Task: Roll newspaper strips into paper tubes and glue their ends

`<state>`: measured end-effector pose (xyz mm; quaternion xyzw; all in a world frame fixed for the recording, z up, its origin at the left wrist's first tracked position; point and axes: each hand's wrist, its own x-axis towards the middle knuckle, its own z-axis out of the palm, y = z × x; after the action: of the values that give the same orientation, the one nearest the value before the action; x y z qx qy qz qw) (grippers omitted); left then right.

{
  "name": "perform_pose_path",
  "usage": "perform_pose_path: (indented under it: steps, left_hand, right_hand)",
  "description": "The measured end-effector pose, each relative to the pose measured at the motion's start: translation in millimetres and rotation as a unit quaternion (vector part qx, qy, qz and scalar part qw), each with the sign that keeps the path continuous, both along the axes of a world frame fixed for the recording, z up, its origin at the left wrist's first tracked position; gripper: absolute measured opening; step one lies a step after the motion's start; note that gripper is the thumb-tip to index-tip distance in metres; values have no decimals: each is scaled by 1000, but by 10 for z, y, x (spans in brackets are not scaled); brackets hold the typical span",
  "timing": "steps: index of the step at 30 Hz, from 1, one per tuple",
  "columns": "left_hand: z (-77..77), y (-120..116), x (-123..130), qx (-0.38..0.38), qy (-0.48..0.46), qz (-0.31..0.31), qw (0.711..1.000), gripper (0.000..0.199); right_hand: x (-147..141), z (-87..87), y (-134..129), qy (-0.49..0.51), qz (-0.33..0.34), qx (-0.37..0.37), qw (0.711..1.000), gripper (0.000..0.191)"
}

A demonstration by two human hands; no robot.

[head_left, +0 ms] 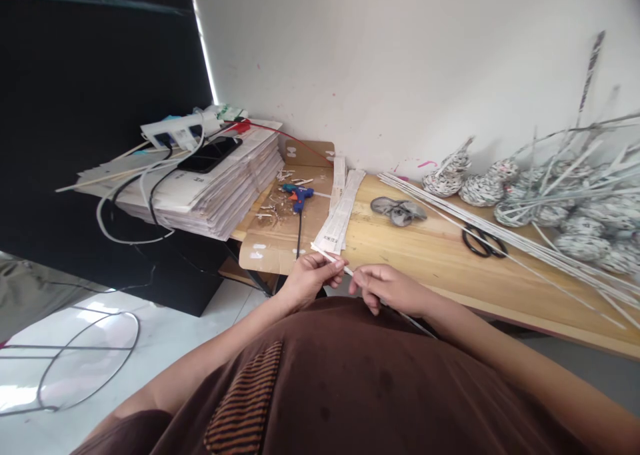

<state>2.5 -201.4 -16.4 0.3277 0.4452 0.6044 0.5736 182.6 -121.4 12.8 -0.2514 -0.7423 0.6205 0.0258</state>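
Observation:
In front of my lap, at the table's near edge, both hands are closed on one thin rolled paper tube (327, 254). My left hand (311, 279) pinches it close to its upper left end. My right hand (383, 285) grips it farther down, and the tube comes out below that hand toward the lower right. Just beyond my fingers lie several flat strips of printed paper (343, 208). A blue glue gun (300, 197) rests on a cardboard sheet (320, 228) among small scraps, left of the strips.
A thick stack of paper (240, 195) bears a phone (213, 153), a power strip (175, 132) and cables. On the wooden table (400, 255) are a grey cloth (399, 210), black-handled scissors (483, 241), long paper tubes (480, 225) and several woven paper pieces (483, 187) at right.

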Motion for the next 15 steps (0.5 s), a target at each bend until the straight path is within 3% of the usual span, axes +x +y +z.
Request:
perform_pose_path:
  steps: [2,4,7,9,12,14,15]
  left_hand:
    - [7,10,2,3,5,-6,1000,26]
    - [23,17,4,1,1,6,1000,26]
    - [55,16,5,-10,-4,41,999,27]
    - [71,8,5,-11,-4,47,999,29]
    - [76,-2,9,-10,-21,32,999,30]
    - [74,-2,11,-8,-33,23,999,30]
    - [74,0,12,-8,-36,22,999,30]
  right_hand:
    - [-15,39,-19,4,-8,204,979,34]
    - [-23,64,-33,-3,-2,357,934,31]
    - [-12,57,-37,-21,-7,428,903,31]
    - [3,36,-25,-16,-13,367,930,34]
    - [25,4,17,-10,38,83,996,43]
    - [29,-3,47,-6,70,-78,994,46]
    - [26,-1,56,-3,70,-103,992,45]
